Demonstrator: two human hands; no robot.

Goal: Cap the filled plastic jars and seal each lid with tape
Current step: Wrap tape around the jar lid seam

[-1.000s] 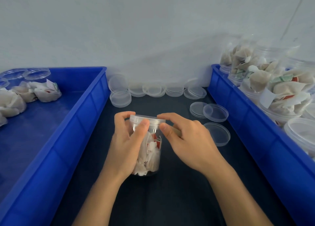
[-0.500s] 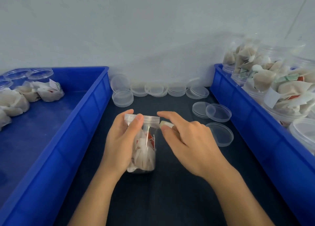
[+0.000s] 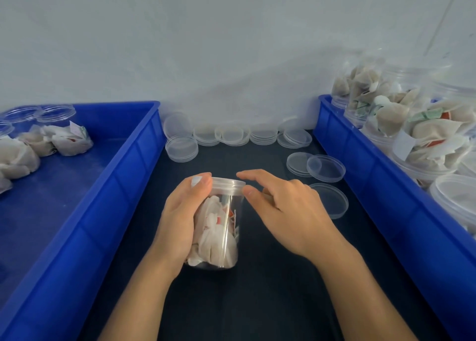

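Gripping the jar [image 3: 219, 227] on the dark table [image 3: 257, 289], the left hand [image 3: 180, 219] wraps its side; the right hand [image 3: 286, 209], fingers loosely spread, touches thumb to the lid [image 3: 228, 185] rim.
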